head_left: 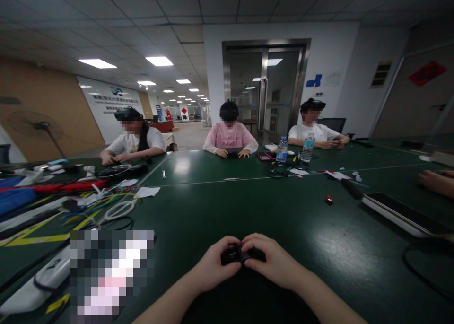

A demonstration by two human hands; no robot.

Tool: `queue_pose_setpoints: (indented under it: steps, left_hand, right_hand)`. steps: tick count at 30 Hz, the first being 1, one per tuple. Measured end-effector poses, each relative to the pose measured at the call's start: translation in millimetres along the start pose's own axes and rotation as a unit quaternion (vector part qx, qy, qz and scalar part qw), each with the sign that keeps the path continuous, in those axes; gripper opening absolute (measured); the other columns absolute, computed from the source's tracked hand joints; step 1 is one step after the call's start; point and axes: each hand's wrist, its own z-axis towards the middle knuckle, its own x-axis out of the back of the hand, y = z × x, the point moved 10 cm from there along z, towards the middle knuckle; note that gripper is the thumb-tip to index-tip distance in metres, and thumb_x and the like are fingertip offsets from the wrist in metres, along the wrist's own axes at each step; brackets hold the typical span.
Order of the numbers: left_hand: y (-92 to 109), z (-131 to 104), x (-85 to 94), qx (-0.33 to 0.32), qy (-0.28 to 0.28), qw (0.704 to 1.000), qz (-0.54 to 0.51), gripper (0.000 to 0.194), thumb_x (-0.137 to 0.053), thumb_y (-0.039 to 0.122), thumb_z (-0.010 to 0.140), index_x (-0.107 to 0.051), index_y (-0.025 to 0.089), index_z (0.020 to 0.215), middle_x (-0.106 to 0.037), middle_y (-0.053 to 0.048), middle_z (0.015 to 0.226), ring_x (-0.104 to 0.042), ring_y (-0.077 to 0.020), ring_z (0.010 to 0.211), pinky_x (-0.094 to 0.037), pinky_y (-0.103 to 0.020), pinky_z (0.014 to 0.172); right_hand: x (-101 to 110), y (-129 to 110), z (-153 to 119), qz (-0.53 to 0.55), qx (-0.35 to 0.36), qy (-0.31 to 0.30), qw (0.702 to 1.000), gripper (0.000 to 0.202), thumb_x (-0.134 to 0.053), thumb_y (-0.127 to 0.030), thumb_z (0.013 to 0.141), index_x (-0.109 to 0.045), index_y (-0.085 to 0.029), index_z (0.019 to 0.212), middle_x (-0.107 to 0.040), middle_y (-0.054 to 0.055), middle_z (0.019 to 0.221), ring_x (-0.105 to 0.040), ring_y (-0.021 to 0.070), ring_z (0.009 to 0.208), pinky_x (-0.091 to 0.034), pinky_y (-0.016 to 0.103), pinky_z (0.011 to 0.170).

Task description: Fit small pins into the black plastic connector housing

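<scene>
Both of my hands meet low in the middle of the head view, just over the dark green table [198, 210]. My left hand [218, 265] has its thumb and fingers curled round one end of a small glossy black object [232, 254]. From the other side my right hand [271, 262] grips the same object, its thumb and fingertips close to those of the left. The object's kind cannot be made out, because the fingers cover much of it and it is dark.
On the left lie cables [120, 210], a white power strip [42, 281] and a blurred-out rectangle. A small red item [328, 200], a flat dark-topped device [400, 213] and water bottles [282, 150] stand to the right. Several people sit round the table; one person's hand [438, 182] shows at right.
</scene>
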Motion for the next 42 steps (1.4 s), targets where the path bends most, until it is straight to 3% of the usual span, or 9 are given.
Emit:
queue_pose_setpoints:
  steps: [20,30,42]
  left_hand:
    - [-2,1,0.0,-0.009,0.006,1.0,0.002,0.039,-0.06,0.017,0.074,-0.05,0.019,0.112,-0.06,-0.005,0.106,-0.057,-0.0206,0.099,-0.044,-0.035,0.088]
    - [0,0,0.4,0.002,0.004,1.0,0.004,0.039,-0.06,0.016,0.074,-0.049,0.018,0.111,-0.06,-0.006,0.105,-0.057,-0.0193,0.097,-0.044,-0.034,0.086]
    - [-6,-1,-3.2,0.031,-0.009,0.999,-0.031,0.04,-0.059,0.018,0.076,-0.046,0.02,0.113,-0.059,-0.005,0.105,-0.057,-0.0181,0.091,-0.045,-0.032,0.079]
  right_hand:
    - [1,-2,0,0.011,0.008,0.003,1.0,0.016,-0.062,-0.022,0.076,-0.065,-0.024,0.091,-0.061,0.003,0.108,-0.055,0.0207,0.103,-0.041,0.035,0.093]
    - [13,10,1,0.04,-0.021,0.042,0.998,0.017,-0.062,-0.023,0.077,-0.065,-0.024,0.094,-0.058,0.005,0.114,-0.052,0.0219,0.111,-0.037,0.04,0.099]
    - [42,30,1,0.113,-0.055,0.128,0.984,0.023,-0.059,-0.033,0.078,-0.061,-0.022,0.098,-0.064,0.005,0.099,-0.057,0.0232,0.096,-0.042,0.041,0.09]
